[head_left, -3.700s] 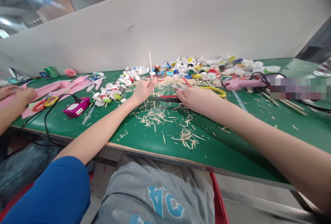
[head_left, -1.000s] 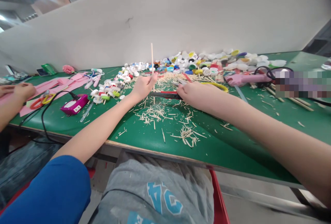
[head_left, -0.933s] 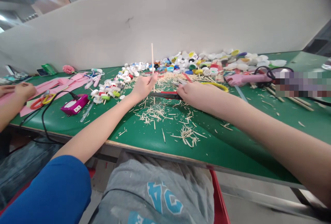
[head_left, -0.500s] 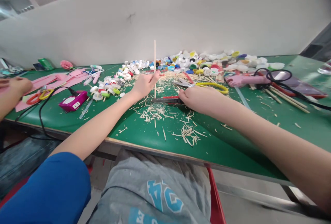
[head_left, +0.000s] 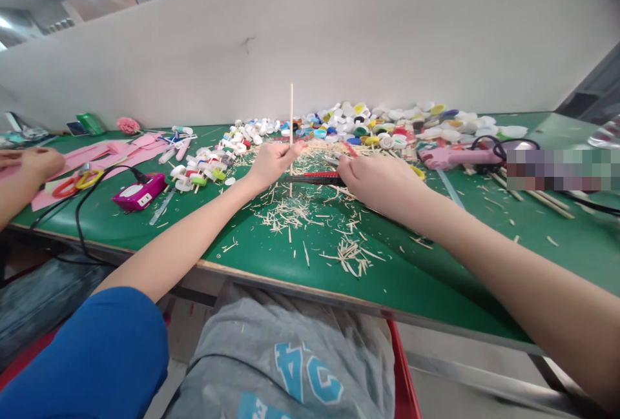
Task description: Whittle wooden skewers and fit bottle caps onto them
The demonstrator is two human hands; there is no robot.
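A thin wooden stick (head_left: 291, 109) stands upright, pinched between the closed fingers of my left hand (head_left: 274, 164). My right hand (head_left: 365, 177) is wrapped round a utility knife (head_left: 320, 178) with a red and black body. Its dark blade end points left and meets the stick just below my left fingers. Beneath both hands, wood shavings (head_left: 285, 214) lie scattered on the green table (head_left: 271, 261). Scissors with yellow handles (head_left: 417, 172) are partly hidden behind my right hand.
Bottle caps (head_left: 358, 119) are heaped along the wall. Capped pieces (head_left: 198, 170) and a magenta power adapter (head_left: 140, 193) sit to the left. Another person's hand (head_left: 41, 162) rests near pink paper (head_left: 84, 155). A pink glue gun (head_left: 448, 157) and sticks (head_left: 547, 199) lie right.
The knife and my right hand have risen slightly along the stick, closer to my left fingers. The stick's lower end now shows below the blade. My left hand keeps its hold.
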